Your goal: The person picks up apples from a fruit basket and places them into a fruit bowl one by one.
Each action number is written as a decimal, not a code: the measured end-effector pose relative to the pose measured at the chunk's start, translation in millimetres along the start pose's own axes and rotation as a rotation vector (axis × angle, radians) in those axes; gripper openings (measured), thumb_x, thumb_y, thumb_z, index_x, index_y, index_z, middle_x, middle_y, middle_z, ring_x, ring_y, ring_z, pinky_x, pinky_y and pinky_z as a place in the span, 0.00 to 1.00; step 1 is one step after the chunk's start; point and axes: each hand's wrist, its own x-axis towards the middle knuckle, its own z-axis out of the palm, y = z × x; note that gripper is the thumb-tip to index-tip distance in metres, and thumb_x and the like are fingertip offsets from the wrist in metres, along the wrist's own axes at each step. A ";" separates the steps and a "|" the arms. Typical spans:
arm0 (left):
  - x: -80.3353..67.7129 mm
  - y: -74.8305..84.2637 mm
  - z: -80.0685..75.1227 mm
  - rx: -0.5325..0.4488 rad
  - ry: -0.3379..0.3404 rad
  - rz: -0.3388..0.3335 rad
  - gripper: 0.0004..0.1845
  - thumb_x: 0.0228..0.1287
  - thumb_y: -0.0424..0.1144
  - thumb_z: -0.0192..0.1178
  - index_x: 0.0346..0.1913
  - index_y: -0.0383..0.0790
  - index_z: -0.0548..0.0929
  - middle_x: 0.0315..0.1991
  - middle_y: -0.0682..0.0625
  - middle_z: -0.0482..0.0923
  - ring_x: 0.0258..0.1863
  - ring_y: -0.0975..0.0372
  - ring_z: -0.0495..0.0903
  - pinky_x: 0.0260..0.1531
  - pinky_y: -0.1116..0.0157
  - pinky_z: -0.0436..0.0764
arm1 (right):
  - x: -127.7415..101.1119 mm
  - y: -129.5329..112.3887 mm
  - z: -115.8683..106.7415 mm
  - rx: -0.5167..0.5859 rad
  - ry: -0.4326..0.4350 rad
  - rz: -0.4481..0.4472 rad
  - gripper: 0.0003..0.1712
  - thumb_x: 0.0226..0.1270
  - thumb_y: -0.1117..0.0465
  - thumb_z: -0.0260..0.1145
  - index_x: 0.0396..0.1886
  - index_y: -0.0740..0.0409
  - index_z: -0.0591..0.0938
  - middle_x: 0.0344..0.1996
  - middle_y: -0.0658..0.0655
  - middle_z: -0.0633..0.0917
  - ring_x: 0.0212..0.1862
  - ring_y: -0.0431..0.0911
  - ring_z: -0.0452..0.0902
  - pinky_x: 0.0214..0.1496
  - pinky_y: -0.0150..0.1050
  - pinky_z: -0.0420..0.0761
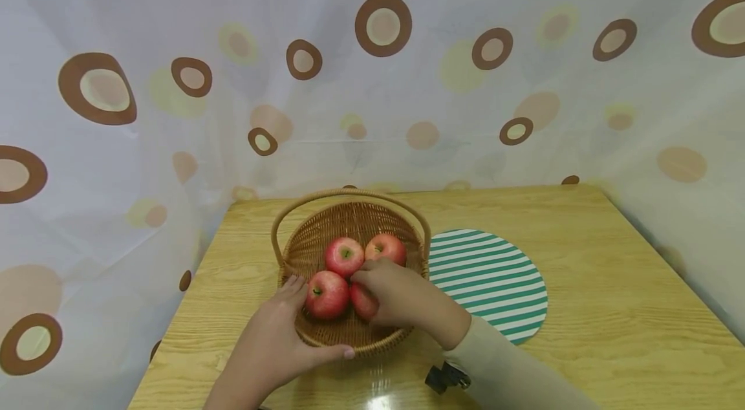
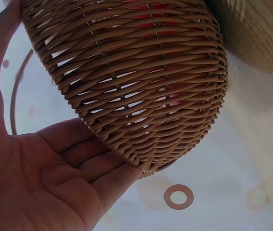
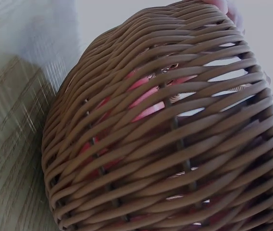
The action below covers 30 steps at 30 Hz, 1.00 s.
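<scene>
The right hand (image 1: 396,293) covers most of the front-right apple (image 1: 362,301); wicker hides the apples in both wrist views; the surface (image 3: 11,159) there is blurred.

Tight room inside the basket (image 1: 302,248)

We see three apples (image 1: 344,256) crowding our right hand (image 1: 401,297); the handle (image 1: 349,195) arches beyond, open tabletop (image 1: 611,306) rightward.

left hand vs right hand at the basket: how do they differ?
The left hand stays outside the basket and cups its near wall, with the thumb under the front rim; the right hand reaches inside. The left hand's fingers lie fairly straight on the wicker, while the right hand's curl over an apple. The right arm wears a beige sleeve; no sleeve shows on the left. Both are at the basket's near side.
</scene>
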 end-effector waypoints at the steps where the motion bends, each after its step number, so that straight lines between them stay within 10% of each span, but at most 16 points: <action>1: -0.1 -0.2 0.2 0.002 0.002 0.004 0.71 0.35 0.86 0.71 0.74 0.32 0.76 0.73 0.30 0.74 0.77 0.41 0.71 0.70 0.42 0.78 | 0.7 0.0 0.7 0.001 -0.006 -0.007 0.38 0.43 0.63 0.88 0.59 0.54 0.86 0.58 0.49 0.85 0.61 0.45 0.81 0.58 0.42 0.86; 30: -1.1 -3.7 -1.0 0.002 0.011 0.019 0.71 0.35 0.85 0.71 0.74 0.32 0.76 0.73 0.30 0.74 0.77 0.41 0.71 0.70 0.41 0.78 | 0.7 -1.2 1.1 -0.029 0.035 -0.046 0.29 0.39 0.58 0.90 0.44 0.47 0.86 0.42 0.43 0.85 0.45 0.38 0.82 0.43 0.37 0.86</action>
